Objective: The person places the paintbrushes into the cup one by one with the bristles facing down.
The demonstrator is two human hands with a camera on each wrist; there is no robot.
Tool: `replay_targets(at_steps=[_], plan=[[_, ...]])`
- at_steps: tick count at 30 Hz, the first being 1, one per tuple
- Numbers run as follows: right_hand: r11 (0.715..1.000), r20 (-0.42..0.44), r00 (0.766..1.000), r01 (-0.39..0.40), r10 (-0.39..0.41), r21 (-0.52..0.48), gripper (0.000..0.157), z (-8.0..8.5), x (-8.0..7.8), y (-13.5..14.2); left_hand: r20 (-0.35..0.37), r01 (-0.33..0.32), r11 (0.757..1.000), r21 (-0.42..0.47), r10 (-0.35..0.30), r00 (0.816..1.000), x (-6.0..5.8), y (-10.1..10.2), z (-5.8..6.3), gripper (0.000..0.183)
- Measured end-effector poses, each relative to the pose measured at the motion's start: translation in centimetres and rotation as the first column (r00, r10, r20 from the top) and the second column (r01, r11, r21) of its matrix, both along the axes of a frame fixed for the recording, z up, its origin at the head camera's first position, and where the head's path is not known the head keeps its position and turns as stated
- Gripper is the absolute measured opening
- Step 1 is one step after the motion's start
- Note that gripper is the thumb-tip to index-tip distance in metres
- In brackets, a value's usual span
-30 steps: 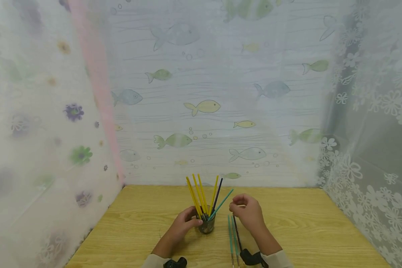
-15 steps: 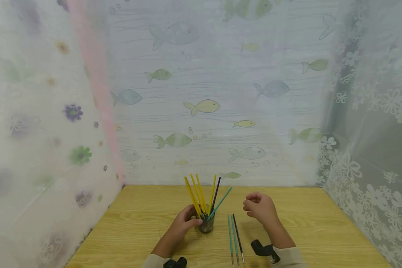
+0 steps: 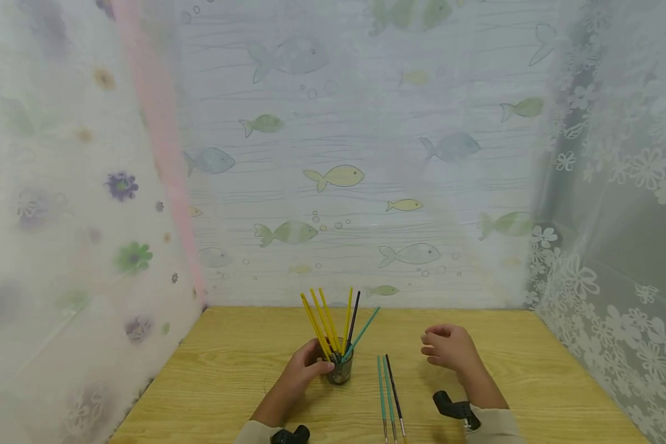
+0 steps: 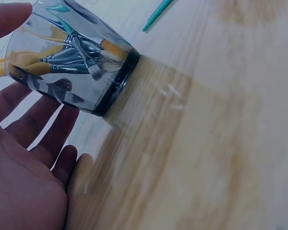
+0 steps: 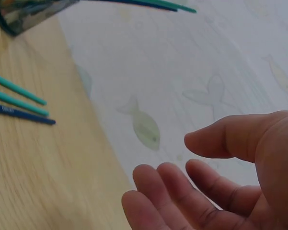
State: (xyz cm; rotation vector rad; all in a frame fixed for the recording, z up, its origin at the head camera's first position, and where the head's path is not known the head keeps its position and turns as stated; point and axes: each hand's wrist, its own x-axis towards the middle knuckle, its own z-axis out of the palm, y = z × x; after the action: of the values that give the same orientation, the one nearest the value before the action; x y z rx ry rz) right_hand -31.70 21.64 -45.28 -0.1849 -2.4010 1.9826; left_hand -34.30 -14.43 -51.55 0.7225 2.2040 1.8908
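Right hand (image 3: 451, 350) relaxed and empty, a likely slick, stiff cup (image 3: 340, 374) is being clasped, sensibly by its sides, in the left hand (image 3: 298, 372).

Curtained-off wk space, fish-print sheet (image 3: 361, 139) at bk, floral sheets (image 3: 72, 246) L & R, wood-grain tbl (image 3: 233, 339)

Wood-grain table (image 3: 227, 345), a clear cup (image 3: 341, 374) standing on it, two teal brushes (image 3: 382, 388), one dark brush (image 3: 394, 388) lying beside them

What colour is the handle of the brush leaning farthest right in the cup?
The handle is turquoise green, clearest in the head view.
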Motion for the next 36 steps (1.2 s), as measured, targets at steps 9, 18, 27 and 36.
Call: replay_targets(at_steps=[9, 18, 27, 36], plan=[[0.993, 0.101, 0.994, -0.049, 0.039, 0.105, 0.039, -1.8, -0.1, 0.9, -0.008, -0.028, 1.0, -0.012, 0.028, 1.0, 0.0, -0.1, -0.1, 0.053], [0.975, 0.118, 0.991, -0.09, 0.067, 0.201, 0.027, -2.8, -0.2, 0.7, -0.005, -0.042, 0.999, -0.015, 0.042, 0.999, 0.0, 0.0, 0.1, 0.055], [0.935, 0.108, 0.97, -0.238, 0.216, 0.263, 0.021, -2.8, -0.1, -0.9, -0.003, -0.051, 0.998, -0.019, 0.051, 0.999, 0.0, -0.1, 0.0, 0.054], [0.911, 0.086, 0.967, -0.255, 0.24, 0.325, 0.016, -2.9, 0.2, -3.0, 0.001, -0.034, 0.999, -0.005, 0.034, 0.999, 0.2, 0.0, 0.1, 0.055]])
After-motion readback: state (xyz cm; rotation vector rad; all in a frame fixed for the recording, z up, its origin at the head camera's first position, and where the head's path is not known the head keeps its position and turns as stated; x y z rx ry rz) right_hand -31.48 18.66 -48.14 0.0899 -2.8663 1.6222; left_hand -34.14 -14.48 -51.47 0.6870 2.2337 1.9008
